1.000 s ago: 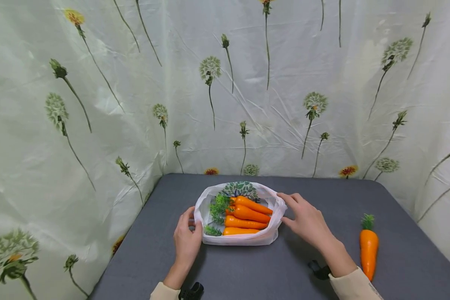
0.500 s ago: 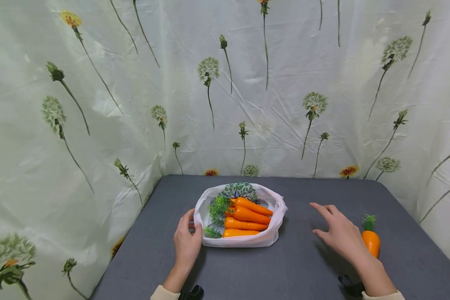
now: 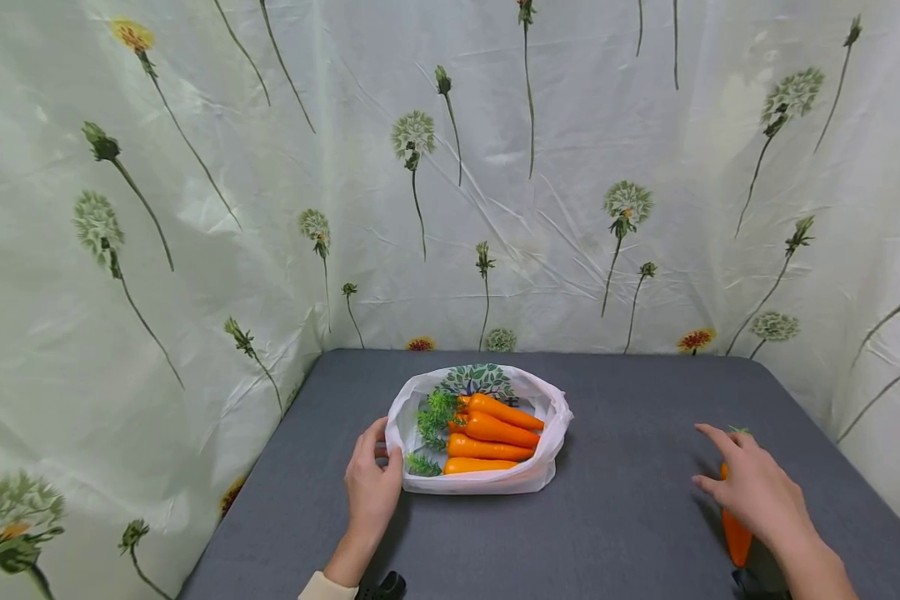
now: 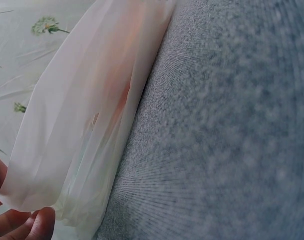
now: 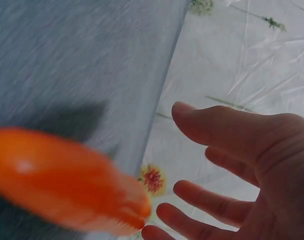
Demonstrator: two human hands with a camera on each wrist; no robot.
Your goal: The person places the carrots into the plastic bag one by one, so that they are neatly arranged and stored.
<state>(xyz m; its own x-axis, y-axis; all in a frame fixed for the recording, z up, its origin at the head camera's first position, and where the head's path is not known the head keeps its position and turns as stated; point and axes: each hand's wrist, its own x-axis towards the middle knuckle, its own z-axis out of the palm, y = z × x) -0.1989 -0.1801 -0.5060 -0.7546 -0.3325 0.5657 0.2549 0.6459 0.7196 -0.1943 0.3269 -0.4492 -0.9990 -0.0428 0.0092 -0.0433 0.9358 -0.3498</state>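
A white plastic bag (image 3: 480, 482) with a printed leafy tree lies with its mouth wide, and several orange carrots (image 3: 495, 429) with green tops show inside. My left hand (image 3: 372, 483) holds the bag's left rim; in the left wrist view the rim passes between the thumb (image 4: 43, 224) and the fingers. Over at the right, my right hand (image 3: 757, 492) hovers above a single loose carrot (image 3: 737, 540) and partly hides it. The right wrist view has this carrot (image 5: 67, 180) beside the spread fingers, with nothing in the grasp.
A dark grey table (image 3: 607, 533) carries everything. Behind it and along both sides hangs a pale curtain (image 3: 555, 208) printed with dandelions. Between the bag and the loose carrot lies a stretch of bare tabletop.
My right hand has left the bag's right rim and moved right, over the loose carrot. The left hand keeps its place at the bag's left rim.
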